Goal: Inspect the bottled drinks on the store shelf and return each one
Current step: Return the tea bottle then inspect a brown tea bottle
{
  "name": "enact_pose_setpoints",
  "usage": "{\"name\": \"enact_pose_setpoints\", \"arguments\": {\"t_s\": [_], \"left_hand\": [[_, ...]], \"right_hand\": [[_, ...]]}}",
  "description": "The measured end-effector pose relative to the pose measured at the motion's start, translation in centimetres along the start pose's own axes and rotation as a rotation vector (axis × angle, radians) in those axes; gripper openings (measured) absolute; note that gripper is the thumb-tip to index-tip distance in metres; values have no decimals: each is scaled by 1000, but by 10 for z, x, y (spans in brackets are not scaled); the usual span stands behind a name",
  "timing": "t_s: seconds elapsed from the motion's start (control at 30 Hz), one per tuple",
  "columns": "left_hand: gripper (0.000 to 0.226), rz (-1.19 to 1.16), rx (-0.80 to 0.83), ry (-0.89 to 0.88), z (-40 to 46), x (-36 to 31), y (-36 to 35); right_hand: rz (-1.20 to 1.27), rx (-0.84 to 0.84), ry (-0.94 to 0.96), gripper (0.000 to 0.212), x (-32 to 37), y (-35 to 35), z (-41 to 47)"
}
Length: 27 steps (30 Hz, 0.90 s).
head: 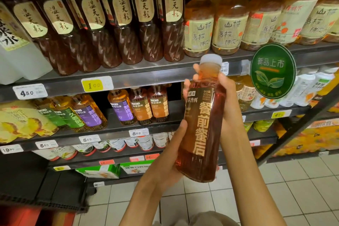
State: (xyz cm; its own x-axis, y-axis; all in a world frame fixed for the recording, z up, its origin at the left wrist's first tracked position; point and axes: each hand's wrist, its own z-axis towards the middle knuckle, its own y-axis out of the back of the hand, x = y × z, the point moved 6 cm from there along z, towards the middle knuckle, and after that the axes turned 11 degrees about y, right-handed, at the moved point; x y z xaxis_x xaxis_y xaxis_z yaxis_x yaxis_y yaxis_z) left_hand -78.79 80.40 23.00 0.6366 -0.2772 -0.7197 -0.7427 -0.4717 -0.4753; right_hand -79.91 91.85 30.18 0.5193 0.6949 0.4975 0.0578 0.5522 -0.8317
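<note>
Both hands grasp one clear plastic bottle of reddish-brown tea (201, 124) before the grey metal store shelf (128, 77): left hand (172, 156) fingers round its base, right hand (226, 97) fingers round its neck.

Round green sign (272, 71) above white tiled floor (275, 189)

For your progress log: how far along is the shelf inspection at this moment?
Done: cannot tell; nothing marks checked bottles. In hand: the brown-label bottle, left hand gripping its base, right hand its upper part. Left: returning it beside the matching bottles on the shelf.
</note>
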Motion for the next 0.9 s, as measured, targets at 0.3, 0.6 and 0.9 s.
{"name": "enact_pose_setpoints", "arguments": {"t_s": [0.3, 0.6, 0.9], "left_hand": [[56, 347, -320, -174, -6, -24, 9], [54, 36, -88, 24, -4, -5, 10], [67, 280, -259, -149, -8, -18, 12]], "right_hand": [[-580, -139, 0, 29, 19, 16, 2], [-256, -73, 71, 37, 16, 12, 3], [-874, -41, 57, 21, 30, 2, 2]]}}
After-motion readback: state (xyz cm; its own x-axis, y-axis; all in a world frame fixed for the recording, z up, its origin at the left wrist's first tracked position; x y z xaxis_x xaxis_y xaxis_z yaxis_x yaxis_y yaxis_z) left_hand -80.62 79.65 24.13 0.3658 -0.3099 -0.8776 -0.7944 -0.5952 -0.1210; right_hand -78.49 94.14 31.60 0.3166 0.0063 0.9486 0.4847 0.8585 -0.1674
